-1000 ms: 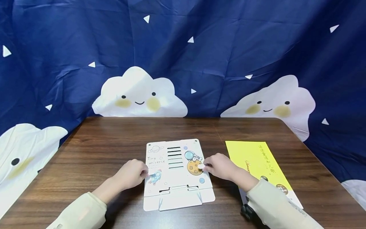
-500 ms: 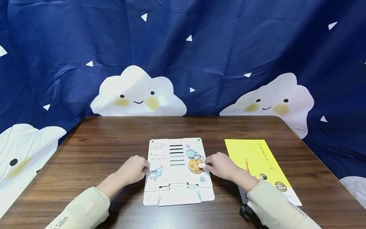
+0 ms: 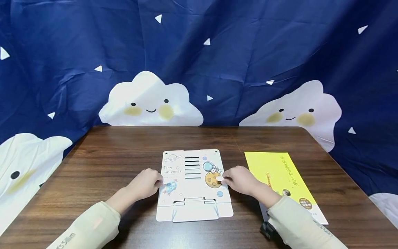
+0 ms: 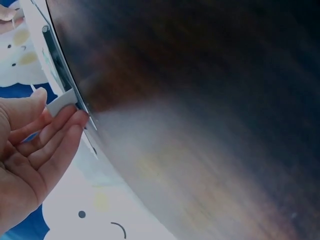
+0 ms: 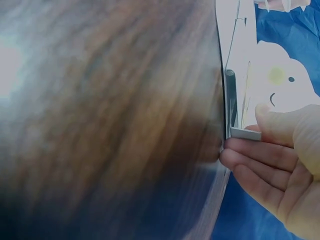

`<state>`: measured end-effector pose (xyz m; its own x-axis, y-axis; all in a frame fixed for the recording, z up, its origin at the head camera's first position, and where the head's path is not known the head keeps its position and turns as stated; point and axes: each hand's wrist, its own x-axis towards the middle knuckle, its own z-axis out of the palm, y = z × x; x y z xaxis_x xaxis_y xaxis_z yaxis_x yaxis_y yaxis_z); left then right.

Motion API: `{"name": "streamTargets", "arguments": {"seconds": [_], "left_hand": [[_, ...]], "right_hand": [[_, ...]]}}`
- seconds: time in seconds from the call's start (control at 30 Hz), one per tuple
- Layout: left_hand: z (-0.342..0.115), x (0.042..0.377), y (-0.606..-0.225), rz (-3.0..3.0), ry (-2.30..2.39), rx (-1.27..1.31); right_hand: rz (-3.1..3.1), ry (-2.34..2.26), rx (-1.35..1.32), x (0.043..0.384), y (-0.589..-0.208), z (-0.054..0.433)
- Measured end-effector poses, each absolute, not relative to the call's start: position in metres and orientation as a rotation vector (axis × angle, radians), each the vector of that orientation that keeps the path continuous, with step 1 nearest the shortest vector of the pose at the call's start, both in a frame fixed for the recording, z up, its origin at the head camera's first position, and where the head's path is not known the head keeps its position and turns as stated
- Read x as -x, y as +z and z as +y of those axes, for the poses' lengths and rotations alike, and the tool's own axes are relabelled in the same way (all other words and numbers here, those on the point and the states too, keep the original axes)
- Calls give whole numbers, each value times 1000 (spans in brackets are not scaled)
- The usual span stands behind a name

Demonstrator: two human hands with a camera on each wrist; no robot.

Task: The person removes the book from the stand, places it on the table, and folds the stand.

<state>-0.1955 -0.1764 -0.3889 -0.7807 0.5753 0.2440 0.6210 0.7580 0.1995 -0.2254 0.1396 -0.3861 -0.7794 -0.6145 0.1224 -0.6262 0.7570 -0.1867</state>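
Observation:
A white book stand (image 3: 191, 190) printed with "Tiny universe", a rocket and an astronaut lies nearly flat on the dark wooden table. It has a row of slots, and a wire-edged ledge at its front. At its left edge, my left hand (image 3: 149, 183) pinches a light grey tab (image 4: 62, 102) between thumb and fingers. The opposite edge has a matching grey tab (image 5: 245, 133), which my right hand (image 3: 240, 180) pinches by the orange moon print. Both wrist views show the stand edge-on, its underside close to the tabletop.
Right of the stand lies a yellow book (image 3: 280, 173) with a giraffe on its cover, partly covered by my right forearm. Beside that sleeve is a small black object (image 3: 267, 230). A blue cloth with cloud faces (image 3: 152, 100) hangs behind the table.
The book stand has turned slightly clockwise and slid a little away from me, so its front edge sits almost level. Both hands keep their grip on its sides.

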Motion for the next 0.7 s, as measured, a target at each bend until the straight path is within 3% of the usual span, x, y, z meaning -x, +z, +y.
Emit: {"name": "streamTargets", "arguments": {"seconds": [0.7], "left_hand": [[-177, 199, -392, -2786, -460, 868]], "right_hand": [[-2956, 351, -934, 228, -387, 138]]}}
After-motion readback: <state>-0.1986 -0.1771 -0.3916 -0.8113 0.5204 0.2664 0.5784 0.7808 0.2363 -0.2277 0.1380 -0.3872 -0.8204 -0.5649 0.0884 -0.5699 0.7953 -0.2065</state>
